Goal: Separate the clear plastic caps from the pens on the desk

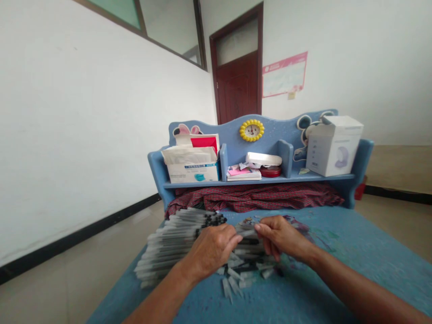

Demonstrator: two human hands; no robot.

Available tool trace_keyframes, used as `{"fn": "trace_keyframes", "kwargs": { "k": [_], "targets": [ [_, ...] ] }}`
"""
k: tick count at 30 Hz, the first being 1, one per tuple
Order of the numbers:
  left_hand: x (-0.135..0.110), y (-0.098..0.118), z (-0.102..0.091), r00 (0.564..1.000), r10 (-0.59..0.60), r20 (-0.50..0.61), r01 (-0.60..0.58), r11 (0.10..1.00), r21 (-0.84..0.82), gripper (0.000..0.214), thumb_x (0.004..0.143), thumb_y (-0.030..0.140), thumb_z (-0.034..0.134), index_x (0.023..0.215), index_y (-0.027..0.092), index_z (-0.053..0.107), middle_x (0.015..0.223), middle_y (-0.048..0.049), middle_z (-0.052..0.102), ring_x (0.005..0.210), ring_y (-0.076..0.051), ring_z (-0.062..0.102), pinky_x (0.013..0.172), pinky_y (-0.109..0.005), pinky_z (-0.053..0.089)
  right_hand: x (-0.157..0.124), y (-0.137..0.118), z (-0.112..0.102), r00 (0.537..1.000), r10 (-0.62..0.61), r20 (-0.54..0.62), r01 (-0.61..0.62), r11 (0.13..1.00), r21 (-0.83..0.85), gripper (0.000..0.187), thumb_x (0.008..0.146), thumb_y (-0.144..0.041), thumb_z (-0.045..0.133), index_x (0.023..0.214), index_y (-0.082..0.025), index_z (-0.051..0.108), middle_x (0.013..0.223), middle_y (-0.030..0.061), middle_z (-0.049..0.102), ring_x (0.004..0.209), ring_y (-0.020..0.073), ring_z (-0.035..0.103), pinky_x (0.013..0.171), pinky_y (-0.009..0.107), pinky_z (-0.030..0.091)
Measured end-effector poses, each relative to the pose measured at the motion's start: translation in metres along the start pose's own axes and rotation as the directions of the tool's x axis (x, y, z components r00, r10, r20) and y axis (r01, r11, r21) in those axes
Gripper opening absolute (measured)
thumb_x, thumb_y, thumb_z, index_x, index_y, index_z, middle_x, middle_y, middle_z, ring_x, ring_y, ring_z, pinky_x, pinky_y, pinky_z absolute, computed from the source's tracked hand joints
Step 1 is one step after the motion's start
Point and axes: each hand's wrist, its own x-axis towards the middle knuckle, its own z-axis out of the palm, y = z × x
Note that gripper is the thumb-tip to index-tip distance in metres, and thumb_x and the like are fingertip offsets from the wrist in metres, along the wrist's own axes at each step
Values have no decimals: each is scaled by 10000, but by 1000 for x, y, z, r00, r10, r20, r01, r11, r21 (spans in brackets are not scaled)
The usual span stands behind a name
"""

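You are pinching a slim clear pen part [249, 233] between your two hands, just above the heap on the table; take it as the centre of the clock. Your left hand [213, 248] is lying towards eight o'clock, thumb and fingertip closing together on the near end. Your right hand [282, 235] is reaching in from three o'clock, thumb and forefinger clamping on the other end; the fine contact is blurring. A thick bundle of clear pens [168, 245] with black tips is lying side by side at nine o'clock. Short clear caps [235, 286] are scattering over the blue table [364, 265] around seven o'clock. At twelve, a red checked cloth [256, 198] is lying crumpled beneath a blue shelf [232, 132]. That shelf is carrying an open mask box [194, 173] towards ten, a red tin [271, 172] at one and a white carton [334, 148] near two. A yellow toy clock [251, 130] is facing you at twelve, and behind it a brown door [238, 87] is standing shut
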Motion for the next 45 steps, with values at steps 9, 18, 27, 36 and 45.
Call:
{"fn": "trace_keyframes", "kwargs": {
  "k": [9,18,27,36,45],
  "targets": [
    [1,1,-2,999,-21,34,21,1000,-4,245,923,265,427,730,161,536,647,2,567,592,-123,535,560,-220,343,1,-1,1,999,37,16,-37,999,3,468,777,-632,432,709,-170,469,428,-42,540,271,81,446,289,167,268],
    [0,1,-1,998,-29,51,31,999,-25,259,929,270,413,732,159,537,659,-1,570,612,-130,545,576,-233,335,0,-2,1,998,55,37,-57,996,73,473,798,-626,403,712,-167,479,428,-27,563,272,87,467,287,163,284],
    [5,2,-8,964,-138,229,176,973,-151,319,924,299,389,681,160,542,589,15,531,562,-107,511,543,-206,307,0,-1,-5,999,15,44,-23,981,193,340,674,-440,657,762,-156,492,525,-14,636,352,98,556,320,152,314],
    [7,1,-11,924,-211,320,294,925,-239,346,897,347,379,668,161,559,576,19,521,557,-103,492,529,-195,291,3,-4,-1,994,-49,-96,77,949,305,320,635,-359,688,773,-168,472,578,-19,642,391,114,579,342,177,377],
    [7,-15,-27,879,-218,424,363,883,-297,353,863,393,397,642,161,545,572,23,500,566,-115,477,516,-200,289,5,-4,-12,974,-31,-222,98,951,294,275,578,-256,695,746,-166,496,500,-40,602,362,105,545,351,187,379]
  ]
}}
